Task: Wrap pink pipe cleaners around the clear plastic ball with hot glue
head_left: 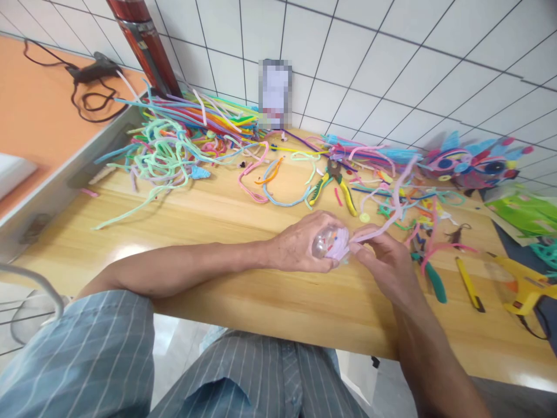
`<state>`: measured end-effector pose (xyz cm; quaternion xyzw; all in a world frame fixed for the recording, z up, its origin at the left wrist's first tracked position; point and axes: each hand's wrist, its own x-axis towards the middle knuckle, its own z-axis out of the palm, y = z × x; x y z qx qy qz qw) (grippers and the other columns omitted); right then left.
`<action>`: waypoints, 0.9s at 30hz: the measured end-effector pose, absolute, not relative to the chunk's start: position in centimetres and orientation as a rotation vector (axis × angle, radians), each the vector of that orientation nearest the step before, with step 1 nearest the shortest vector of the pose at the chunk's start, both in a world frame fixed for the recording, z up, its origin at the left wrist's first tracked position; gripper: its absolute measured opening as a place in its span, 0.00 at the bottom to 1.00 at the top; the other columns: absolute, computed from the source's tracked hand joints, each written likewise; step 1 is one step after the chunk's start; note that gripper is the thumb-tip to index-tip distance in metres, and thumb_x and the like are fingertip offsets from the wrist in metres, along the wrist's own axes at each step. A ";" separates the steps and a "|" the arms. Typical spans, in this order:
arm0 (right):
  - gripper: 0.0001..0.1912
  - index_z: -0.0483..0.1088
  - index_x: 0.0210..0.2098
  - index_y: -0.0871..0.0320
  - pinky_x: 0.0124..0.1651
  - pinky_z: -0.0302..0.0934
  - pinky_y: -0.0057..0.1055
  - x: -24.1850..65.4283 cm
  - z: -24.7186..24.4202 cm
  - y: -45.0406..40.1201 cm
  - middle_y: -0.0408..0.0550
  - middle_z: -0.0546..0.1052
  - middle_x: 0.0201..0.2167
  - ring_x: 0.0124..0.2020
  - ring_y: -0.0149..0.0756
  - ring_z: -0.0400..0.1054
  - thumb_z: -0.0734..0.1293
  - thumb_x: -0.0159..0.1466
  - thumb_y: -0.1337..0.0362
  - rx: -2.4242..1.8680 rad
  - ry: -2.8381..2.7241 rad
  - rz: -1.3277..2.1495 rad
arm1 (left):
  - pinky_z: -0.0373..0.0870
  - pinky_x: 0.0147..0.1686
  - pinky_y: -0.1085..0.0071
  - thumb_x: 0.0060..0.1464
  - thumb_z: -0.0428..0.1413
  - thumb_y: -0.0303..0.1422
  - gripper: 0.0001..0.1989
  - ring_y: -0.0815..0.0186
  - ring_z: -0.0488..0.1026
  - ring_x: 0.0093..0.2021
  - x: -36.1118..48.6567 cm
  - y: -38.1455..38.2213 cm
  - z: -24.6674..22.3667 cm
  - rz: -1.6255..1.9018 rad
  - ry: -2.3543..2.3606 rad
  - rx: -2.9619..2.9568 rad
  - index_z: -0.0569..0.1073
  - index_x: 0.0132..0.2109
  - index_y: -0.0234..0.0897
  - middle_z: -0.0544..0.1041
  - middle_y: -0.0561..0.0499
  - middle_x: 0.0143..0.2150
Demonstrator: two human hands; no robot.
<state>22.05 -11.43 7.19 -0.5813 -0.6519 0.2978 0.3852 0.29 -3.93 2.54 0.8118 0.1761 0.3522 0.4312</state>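
Note:
My left hand (293, 242) is closed around a clear, rounded plastic bottle (322, 244). Lilac pipe cleaner is wound in coils about the bottle's right end, and small coloured bits show on or through its wall. Between thumb and fingers, my right hand (383, 255) pinches a lilac pipe cleaner (397, 203) right beside those coils. Its free end rises up and to the right above the hand. Whether this strand joins the coils is hard to make out. The bottle's far side is hidden by my left fingers.
Green-and-yellow pliers (334, 184) lie beyond my hands. A tangle of pipe cleaners (161, 148) sits at the back left, near a red thermos (145, 49). A phone (275, 96) leans on the tiled wall. To the right are a yellow cutter (469, 283) and a glue gun (528, 287).

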 end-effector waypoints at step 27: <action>0.06 0.74 0.31 0.49 0.41 0.65 0.38 20.8 8.2 -12.3 0.42 0.78 0.30 0.34 0.40 0.73 0.71 0.65 0.65 -1.398 -1.732 0.554 | 0.74 0.62 0.51 0.52 0.65 0.40 0.28 0.50 0.77 0.59 0.4 -3.9 2.5 0.899 0.427 2.032 0.70 0.59 0.41 0.79 0.41 0.57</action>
